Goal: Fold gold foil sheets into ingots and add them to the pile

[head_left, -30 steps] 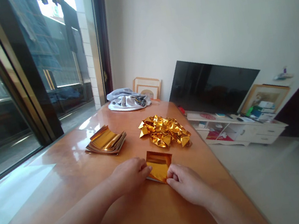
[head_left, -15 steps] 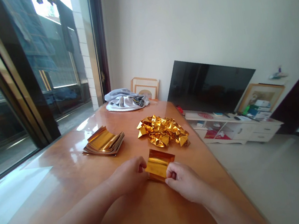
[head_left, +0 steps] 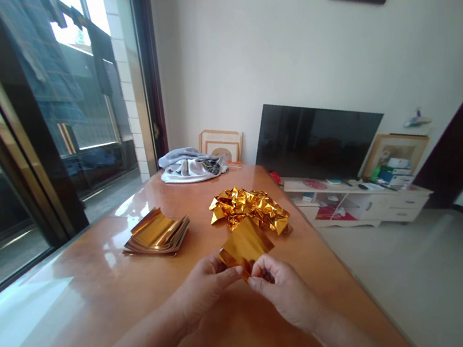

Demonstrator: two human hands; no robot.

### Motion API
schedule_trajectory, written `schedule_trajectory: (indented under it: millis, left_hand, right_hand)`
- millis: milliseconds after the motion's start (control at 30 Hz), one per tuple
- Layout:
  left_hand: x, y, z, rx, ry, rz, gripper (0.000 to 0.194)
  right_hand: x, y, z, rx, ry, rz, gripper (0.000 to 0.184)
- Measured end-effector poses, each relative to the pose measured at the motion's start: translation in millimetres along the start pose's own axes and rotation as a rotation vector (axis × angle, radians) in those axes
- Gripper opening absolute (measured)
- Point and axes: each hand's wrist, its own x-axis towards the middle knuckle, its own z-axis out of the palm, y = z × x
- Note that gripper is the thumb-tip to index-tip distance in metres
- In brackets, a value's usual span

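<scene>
My left hand [head_left: 207, 284] pinches the near left part of a thin, shiny gold foil sheet [head_left: 247, 238], thumb against fingers, and my right hand [head_left: 281, 290] has its fingertips closed on the near edge. The sheet tilts before me, seemingly raised over the glossy orange-brown table [head_left: 102, 300]. Such foil probably creases easily, so a light, even pinch suits it. Just beyond, a pile of angular, folded gold foil pieces [head_left: 251, 204] crowds its far edge; left lies a curled stack of gold sheets [head_left: 157, 231].
</scene>
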Motion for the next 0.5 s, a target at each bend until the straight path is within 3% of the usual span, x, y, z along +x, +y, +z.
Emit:
schedule_trajectory:
  millis: [167,233,333,400,500]
  left_hand:
    - [5.4,-11.7,-6.6,0.217,0.063,0.112,0.026]
    - [3.9,-12.9,-10.8,0.492,0.169,0.141,0.021]
    - [-2.5,-7.1,-12.3,1.072,0.315,0.142,0.014]
    - [-6.9,0.3,-9.0,1.386,0.296,0.196,0.014]
    - [-10.8,10.3,-1.4,1.664,0.215,0.252,0.018]
  right_hand:
    - [0.3,-2.0,2.8,0.023,0.008,-0.003,0.016]
    - [0.9,-3.2,1.4,0.071,0.032,0.022,0.019]
    - [3.3,-0.7,-2.8,0.167,0.093,0.115,0.034]
    - [5.7,3.5,-6.7,0.217,0.148,0.180,0.041]
    - [9.3,9.1,-14.1,0.196,0.291,0.179,0.039]
